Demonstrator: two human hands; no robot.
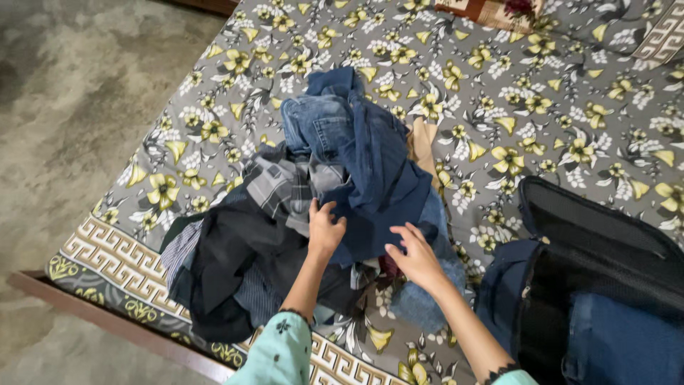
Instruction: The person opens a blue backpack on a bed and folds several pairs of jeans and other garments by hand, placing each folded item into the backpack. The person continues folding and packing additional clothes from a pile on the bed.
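**Two hands work into a heap of clothes on a flowered bed**

A person's left hand (325,229) closes its fingers around a fold of a dark blue garment (377,178) at the middle of a clothes pile (299,214), the thumb and fingers pinched on the cloth. Just beside it, the right hand (415,257) lies half open, fingers spread and lightly curled, its fingertips touching the lower edge of the same blue cloth; whether it has any real hold on the fabric cannot be told from this angle.

The pile sits near the foot of a bed covered by a grey sheet (541,114) printed with yellow and white flowers and a patterned border. In the heap lie a pair of blue jeans (313,125) at the top, a grey checked shirt (281,187) to the left, and a black garment (235,264) spilling toward the bed's wooden edge (107,321). A strip of tan cloth (424,146) shows behind the blue garment.

To the right, well apart from the hands, an open dark bag (605,242) stands on the sheet with blue fabric (620,342) inside; it is cut off by the frame. Both forearms wear pale green sleeves (281,353) with dark trim. A pillow corner (491,11) at the top is only partly seen, and what lies under the pile is hidden.
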